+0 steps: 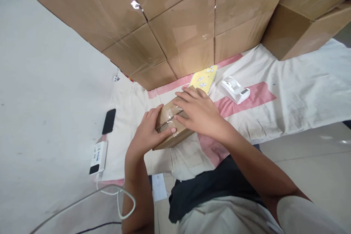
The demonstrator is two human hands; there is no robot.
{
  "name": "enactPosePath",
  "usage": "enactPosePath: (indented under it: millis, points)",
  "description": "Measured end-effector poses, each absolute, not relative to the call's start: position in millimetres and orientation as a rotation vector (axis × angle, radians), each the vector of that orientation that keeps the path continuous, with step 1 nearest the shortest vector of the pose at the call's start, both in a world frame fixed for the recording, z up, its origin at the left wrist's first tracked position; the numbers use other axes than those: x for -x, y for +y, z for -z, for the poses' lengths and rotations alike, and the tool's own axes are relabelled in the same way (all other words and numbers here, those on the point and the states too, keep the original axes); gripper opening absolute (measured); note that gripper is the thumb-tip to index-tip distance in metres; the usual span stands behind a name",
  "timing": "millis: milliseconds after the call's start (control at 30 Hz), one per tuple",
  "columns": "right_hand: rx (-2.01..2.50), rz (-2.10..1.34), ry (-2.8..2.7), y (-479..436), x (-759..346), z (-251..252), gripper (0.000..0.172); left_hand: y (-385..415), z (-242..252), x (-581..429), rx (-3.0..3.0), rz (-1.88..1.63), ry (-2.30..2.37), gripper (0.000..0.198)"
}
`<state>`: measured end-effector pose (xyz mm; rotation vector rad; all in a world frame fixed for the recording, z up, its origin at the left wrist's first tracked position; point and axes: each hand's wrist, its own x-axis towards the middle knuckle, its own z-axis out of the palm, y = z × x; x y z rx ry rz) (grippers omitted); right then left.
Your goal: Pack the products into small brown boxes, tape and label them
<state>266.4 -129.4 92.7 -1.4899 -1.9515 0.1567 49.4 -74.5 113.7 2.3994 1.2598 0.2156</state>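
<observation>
A small cardboard box [179,131] lies on the cloth-covered table in front of me, with clear tape along the seam of its top. My left hand [149,129] grips the box's left end, thumb on the top face and fingers along the far edge. Across the right part of the top, my right hand [199,111] rests with its fingers stretched out and spread, touching the taped surface. Part of the box is hidden under both hands. Just to the right of my right hand stands a white tape dispenser [234,90].
Large stacked cardboard boxes [183,33] rise behind the work spot. An open carton [309,22] stands at the back right. A yellow printed sheet [204,78] lies near the stack. Along the left edge are a black phone [109,121] and a white power strip [98,157] with cables.
</observation>
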Motion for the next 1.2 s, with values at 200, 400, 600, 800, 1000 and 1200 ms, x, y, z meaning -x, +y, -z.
enactPosePath:
  millis: [200, 400, 600, 800, 1000, 1200]
  points:
    - [1.179, -0.499, -1.440, -108, -312, -84, 0.020, -78, -101, -50, -2.311, -0.421, 1.431, 0.060]
    - [1.499, -0.613, -0.969, -1, -382, -34, 0.023, -76, -94, -31, -2.253, -0.503, 1.351, 0.054]
    - [1.982, -0.306, -1.272, 22, -368, 5, 0.041, -80, -90, -7, -2.147, -0.582, 1.358, 0.050]
    - [2.268, -0.221, -1.437, 11, -357, 10, 0.025, -78, -90, -19, -2.260, -0.546, 1.359, 0.051]
    - [2.051, -0.263, -1.266, 16, -365, 11, 0.022, -77, -95, -37, -2.282, -0.502, 1.376, 0.050]
    - [1.532, -0.376, -1.023, 16, -368, 6, 0.013, -82, -96, -32, -2.138, -0.595, 1.445, 0.049]
